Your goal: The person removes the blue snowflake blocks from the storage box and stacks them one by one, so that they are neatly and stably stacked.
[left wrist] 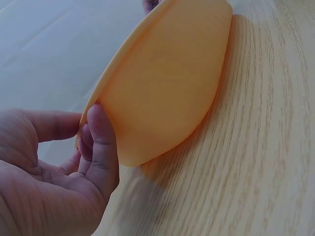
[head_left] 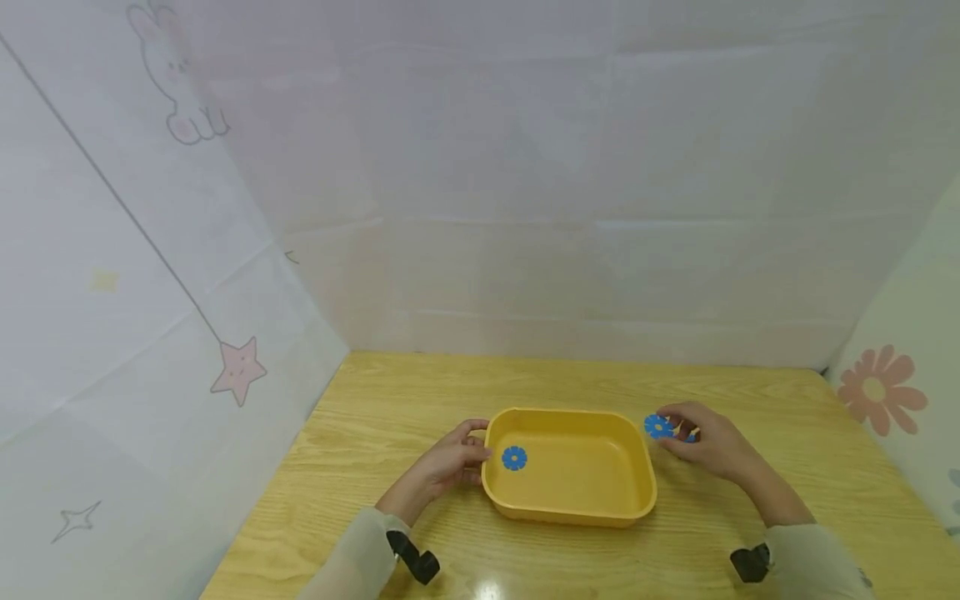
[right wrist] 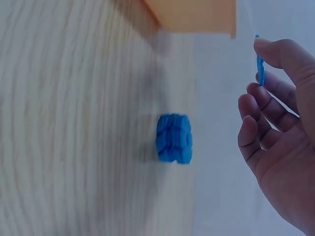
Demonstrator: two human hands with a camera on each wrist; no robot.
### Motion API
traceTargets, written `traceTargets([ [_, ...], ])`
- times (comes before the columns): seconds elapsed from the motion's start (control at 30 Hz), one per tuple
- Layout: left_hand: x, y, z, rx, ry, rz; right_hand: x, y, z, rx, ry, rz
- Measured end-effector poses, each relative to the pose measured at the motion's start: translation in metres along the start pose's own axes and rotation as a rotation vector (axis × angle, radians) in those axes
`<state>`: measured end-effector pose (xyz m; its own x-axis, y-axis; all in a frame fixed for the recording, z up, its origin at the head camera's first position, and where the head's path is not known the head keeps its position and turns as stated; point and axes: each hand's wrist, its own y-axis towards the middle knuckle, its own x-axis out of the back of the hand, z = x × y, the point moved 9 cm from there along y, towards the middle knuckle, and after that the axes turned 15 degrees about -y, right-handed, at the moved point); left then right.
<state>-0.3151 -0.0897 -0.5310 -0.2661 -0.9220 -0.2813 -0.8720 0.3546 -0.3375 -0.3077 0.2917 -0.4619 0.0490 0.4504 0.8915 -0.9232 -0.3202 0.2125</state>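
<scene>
A yellow plastic basin (head_left: 567,517) stands on the table. My left hand (head_left: 450,458) grips its left rim between thumb and fingers; the left wrist view has the same hand (left wrist: 64,167) at the rim of the basin (left wrist: 162,83). Inside, toward the left end, lies one blue flower-shaped disc (head_left: 514,458). Just off the basin's right end, my right hand (head_left: 705,437) pinches another blue flower-shaped disc (head_left: 658,427) by its edge. In the right wrist view that disc (right wrist: 260,64) is seen edge-on, and a short stack of blue discs (right wrist: 174,138) rests on the table below.
The wooden table (head_left: 450,379) meets a pale cloth wall (head_left: 525,250) at the back. More printed cloth hangs at the left, with a pink star (head_left: 239,371), and at the right, with a pink flower (head_left: 881,389). Black straps sit on both sleeves.
</scene>
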Motion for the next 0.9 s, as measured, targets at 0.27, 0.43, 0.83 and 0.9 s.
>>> traceTargets([
  [0.27, -0.001, 0.000, 0.000, -0.004, 0.005, 0.014, -0.002, -0.013, -0.030, -0.073, 0.003, 0.015],
  [0.43, 0.000, 0.000, -0.001, -0.002, 0.005, 0.008, -0.009, -0.018, -0.046, -0.119, -0.010, 0.022],
  [0.83, -0.001, 0.002, 0.000, 0.001, -0.001, 0.013, -0.024, -0.022, -0.068, -0.198, -0.058, 0.086],
  [0.9, -0.001, 0.002, 0.000, 0.001, -0.002, 0.010, -0.024, -0.022, -0.068, -0.201, -0.058, 0.085],
])
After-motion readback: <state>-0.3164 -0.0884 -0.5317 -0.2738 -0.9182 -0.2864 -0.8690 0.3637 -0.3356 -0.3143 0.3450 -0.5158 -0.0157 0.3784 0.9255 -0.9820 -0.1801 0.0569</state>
